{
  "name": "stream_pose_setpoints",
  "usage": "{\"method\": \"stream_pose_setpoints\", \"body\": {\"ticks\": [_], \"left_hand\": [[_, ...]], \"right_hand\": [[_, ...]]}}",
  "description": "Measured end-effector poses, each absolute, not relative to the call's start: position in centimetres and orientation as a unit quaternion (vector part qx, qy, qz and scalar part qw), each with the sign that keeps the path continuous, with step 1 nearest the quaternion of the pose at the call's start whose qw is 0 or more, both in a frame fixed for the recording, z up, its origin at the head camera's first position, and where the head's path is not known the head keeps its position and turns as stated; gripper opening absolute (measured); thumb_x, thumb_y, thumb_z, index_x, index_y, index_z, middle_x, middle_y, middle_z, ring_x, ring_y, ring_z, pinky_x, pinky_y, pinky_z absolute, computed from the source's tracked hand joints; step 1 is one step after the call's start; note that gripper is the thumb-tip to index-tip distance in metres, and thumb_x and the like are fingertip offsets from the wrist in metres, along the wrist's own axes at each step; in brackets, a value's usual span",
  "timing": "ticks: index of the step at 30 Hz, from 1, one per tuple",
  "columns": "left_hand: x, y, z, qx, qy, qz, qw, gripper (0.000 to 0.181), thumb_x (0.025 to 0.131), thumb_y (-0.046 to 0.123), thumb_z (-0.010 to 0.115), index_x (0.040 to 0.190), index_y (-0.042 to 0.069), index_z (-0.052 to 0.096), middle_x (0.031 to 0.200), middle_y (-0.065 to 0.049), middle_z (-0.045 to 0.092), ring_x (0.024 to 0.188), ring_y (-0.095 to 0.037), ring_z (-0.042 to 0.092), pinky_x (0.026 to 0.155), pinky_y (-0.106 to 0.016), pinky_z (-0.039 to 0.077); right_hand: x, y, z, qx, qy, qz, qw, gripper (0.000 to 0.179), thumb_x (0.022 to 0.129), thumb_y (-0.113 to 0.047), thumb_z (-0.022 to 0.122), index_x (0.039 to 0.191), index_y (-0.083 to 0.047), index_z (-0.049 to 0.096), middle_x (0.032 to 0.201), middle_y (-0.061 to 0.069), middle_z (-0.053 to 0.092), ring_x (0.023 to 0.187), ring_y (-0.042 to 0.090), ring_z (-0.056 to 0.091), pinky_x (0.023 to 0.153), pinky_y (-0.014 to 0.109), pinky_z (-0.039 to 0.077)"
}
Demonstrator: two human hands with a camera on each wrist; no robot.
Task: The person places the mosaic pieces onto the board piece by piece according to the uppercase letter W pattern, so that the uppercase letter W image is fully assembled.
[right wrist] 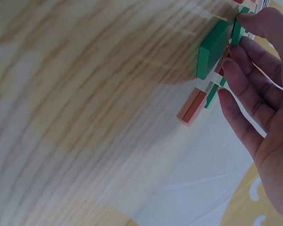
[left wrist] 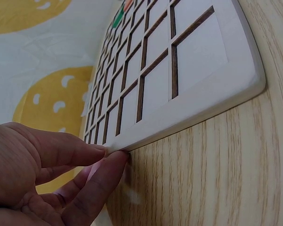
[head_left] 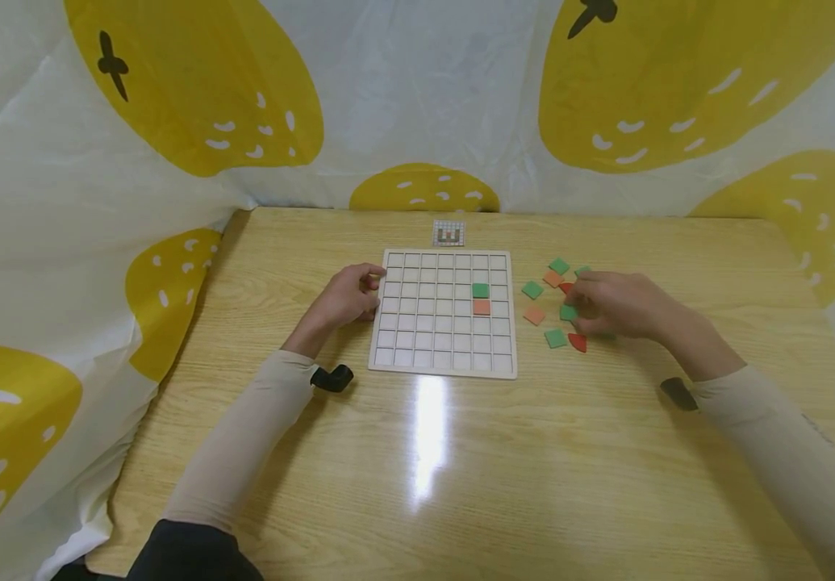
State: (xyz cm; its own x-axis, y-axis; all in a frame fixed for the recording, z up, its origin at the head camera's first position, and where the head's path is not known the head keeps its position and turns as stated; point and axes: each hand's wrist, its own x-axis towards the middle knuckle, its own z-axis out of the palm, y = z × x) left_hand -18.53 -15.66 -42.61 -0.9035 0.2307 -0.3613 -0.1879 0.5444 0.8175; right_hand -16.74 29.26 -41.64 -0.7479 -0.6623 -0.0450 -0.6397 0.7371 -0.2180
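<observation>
A white grid board [head_left: 424, 323] lies on the table with a green square tile [head_left: 480, 290] and an orange square tile [head_left: 482, 307] in neighbouring cells of one column, toward its right side. My left hand [head_left: 348, 297] pinches the board's left edge between thumb and index finger, as the left wrist view shows close up. Right of the board, my right hand [head_left: 616, 305] is over a loose group of tiles. Its thumb and index finger pinch a green tile [right wrist: 237, 31]. Red quarter-round pieces, one of them a red piece [head_left: 578, 343], lie by the fingers.
Loose green tiles [head_left: 555, 338] and orange tiles [head_left: 534, 315] are scattered between the board and my right hand. A small printed pattern card [head_left: 449, 233] sits behind the board. A white cloth with yellow shapes [head_left: 424, 81] hangs along the wooden table's [head_left: 533, 484] back and left edges.
</observation>
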Motion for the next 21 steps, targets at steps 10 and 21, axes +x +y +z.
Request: {"method": "stream_pose_setpoints", "body": {"ticks": [10,21], "left_hand": [[-18.55,-15.7,-42.58,0.016,0.85,0.48,0.219,0.054,0.094,-0.009,0.057,0.145,0.006,0.05,0.113,-0.013,0.049,0.087,-0.025,0.054,0.069,-0.033,0.059],[-18.62,-15.78,-42.49,0.019,0.851,0.477,0.221,0.054,0.094,-0.009,0.057,0.145,0.006,0.051,0.115,-0.014,0.051,0.089,-0.024,0.053,0.068,-0.032,0.058]], "right_hand": [[-16.86,29.17,-41.75,-0.361,0.927,-0.09,0.052,0.021,0.077,-0.022,0.082,0.095,-0.017,0.073,0.088,-0.007,0.059,0.074,0.01,0.055,0.058,0.034,0.05],[-16.7,28.98,-41.68,-0.367,0.926,-0.084,0.027,0.02,0.076,-0.021,0.081,0.094,-0.017,0.072,0.084,-0.007,0.058,0.07,0.009,0.052,0.053,0.03,0.046]]}}
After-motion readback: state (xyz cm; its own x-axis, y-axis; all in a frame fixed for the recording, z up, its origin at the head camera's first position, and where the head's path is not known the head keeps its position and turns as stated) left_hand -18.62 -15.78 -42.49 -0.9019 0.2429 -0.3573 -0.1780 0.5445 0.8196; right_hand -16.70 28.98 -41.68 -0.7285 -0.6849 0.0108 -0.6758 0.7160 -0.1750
